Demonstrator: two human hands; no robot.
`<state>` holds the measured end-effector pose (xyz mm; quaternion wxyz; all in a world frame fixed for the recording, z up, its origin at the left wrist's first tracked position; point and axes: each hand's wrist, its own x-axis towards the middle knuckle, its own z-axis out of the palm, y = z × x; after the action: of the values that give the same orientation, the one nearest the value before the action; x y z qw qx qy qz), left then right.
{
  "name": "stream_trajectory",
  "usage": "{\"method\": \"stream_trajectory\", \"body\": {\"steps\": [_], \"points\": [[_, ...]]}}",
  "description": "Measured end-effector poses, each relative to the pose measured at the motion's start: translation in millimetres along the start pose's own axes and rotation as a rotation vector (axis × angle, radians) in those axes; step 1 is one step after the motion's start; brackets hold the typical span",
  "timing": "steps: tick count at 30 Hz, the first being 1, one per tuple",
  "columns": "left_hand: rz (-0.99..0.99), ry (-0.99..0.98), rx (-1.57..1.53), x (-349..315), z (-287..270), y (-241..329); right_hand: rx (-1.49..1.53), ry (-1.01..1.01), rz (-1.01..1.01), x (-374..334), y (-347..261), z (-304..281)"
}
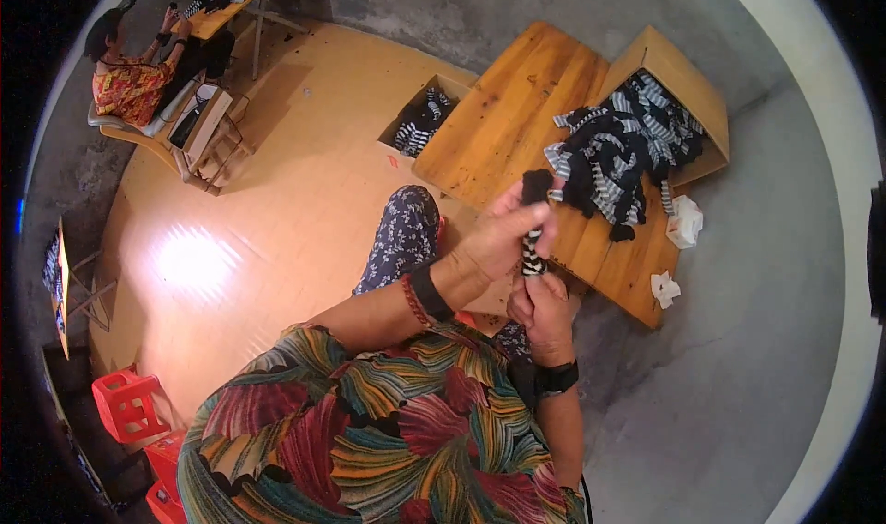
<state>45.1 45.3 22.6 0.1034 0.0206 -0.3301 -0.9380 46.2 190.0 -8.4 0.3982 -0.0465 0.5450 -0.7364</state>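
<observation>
In front of me I hold a black-and-white striped knit sock [532, 247], stretched roughly upright between both hands. Its black end [537, 186] sticks up above my left hand [498, 242], whose fingers and thumb are closed round the upper part. Just below, my right hand [543, 310] is closed on the lower striped end; the part inside its fingers is hidden. Beyond the hands, a heap of black and grey-striped socks [609, 159] spills from a tipped cardboard box [706, 118] onto a wooden table [508, 99].
An open box [443, 85] with more striped pieces stands on the floor left of the table. Crumpled white paper [683, 224] lies by the table's right edge, near the grey wall. At far left a person [138, 90] sits at another table. Red stools [129, 404] stand lower left.
</observation>
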Motion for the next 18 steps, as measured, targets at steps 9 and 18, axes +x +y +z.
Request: {"method": "stream_trajectory", "body": {"steps": [9,18], "points": [[0.098,-0.105,-0.238,28.7,-16.0,18.7,-0.528,0.192,-0.031,-13.7,-21.9,7.9],[0.315,0.174,0.037,25.1,-8.5,-5.4,-0.475,0.23,-0.122,-9.2,-2.7,11.6]]}}
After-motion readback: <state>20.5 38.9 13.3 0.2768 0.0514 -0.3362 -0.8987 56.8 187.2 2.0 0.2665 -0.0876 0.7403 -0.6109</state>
